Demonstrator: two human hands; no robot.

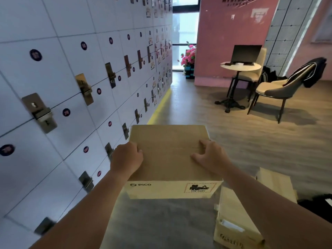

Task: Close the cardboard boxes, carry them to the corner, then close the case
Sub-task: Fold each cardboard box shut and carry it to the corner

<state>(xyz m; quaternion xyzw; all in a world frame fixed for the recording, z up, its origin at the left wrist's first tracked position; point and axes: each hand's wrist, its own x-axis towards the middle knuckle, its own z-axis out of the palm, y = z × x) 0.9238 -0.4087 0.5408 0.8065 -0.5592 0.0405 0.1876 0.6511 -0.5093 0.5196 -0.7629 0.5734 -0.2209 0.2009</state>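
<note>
Your cardboard box [172, 159] has its flaps folded shut, the seam running left to right across the top; its printed long face is turned toward you. It is up off the floor, beside the locker wall [71, 87]. Your left hand [125, 159] clamps the left edge, fingers curled over the top, and your right hand [210, 157] clamps the right edge likewise, so the box sits between both grips. A second box [237, 221] lies lower right.

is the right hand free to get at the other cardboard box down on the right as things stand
Probably not yet: the right hand and left hand both grip the closed box. The second box lies unobstructed below.
</note>
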